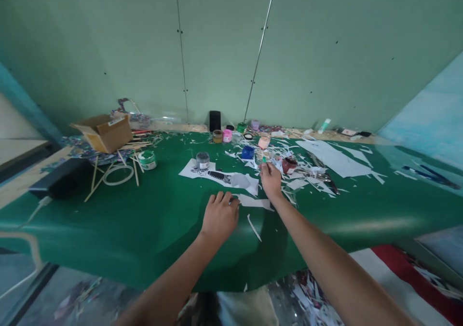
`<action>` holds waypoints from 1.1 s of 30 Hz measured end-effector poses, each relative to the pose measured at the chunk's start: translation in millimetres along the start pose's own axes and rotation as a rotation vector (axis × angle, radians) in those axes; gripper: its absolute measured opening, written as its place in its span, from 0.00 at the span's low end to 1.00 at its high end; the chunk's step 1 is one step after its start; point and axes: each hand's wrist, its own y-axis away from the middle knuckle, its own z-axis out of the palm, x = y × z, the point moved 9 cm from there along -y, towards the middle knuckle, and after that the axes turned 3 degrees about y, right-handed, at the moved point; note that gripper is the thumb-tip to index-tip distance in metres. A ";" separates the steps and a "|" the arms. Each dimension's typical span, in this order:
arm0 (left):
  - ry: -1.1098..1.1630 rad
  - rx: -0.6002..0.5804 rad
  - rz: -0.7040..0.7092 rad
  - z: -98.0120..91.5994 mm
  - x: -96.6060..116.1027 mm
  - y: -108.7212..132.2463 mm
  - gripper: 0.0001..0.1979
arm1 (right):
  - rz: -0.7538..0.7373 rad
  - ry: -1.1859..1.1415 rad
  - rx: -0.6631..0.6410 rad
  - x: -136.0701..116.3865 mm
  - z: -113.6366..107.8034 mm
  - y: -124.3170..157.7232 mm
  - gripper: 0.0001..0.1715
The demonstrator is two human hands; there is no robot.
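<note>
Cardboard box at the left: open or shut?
Open: the cardboard box has its flaps spread apart. I cannot tell whether it holds anything.

Dim, diffuse light; soft shadows and pale glare on the green tabletop; stretched edges

Both forearms bare, reaching forward over the surface. Left forearm angles toward 1 o'clock; left hand low, back upward, fingers bent. From where I stand, right forearm points toward 11; right hand at the left's 2 o'clock, fingers curled, tips bunched.
</note>
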 end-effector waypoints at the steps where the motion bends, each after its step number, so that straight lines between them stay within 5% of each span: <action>1: -0.007 0.002 -0.009 -1.9 -1.7 0.1 0.13 | 0.000 0.014 0.004 -2.4 -1.5 1.4 0.16; 4: 0.001 -0.004 0.036 -2.8 5.8 -1.4 0.17 | 0.012 0.018 0.015 -7.9 -4.6 4.8 0.16; 9: 0.087 -0.083 0.318 12.6 43.2 0.7 0.19 | 0.004 0.056 0.028 -15.0 -6.9 6.2 0.16; 12: 0.106 -0.112 0.332 21.5 47.5 4.0 0.21 | -0.008 0.091 0.022 -18.4 -7.3 6.8 0.15; 24: 0.045 -0.056 0.185 6.9 24.1 19.0 0.21 | -0.083 0.303 -0.034 -40.9 -7.2 21.4 0.16; 33: -0.005 0.043 0.098 -15.4 -31.8 33.2 0.17 | -0.220 0.613 -0.408 -80.0 22.3 39.9 0.18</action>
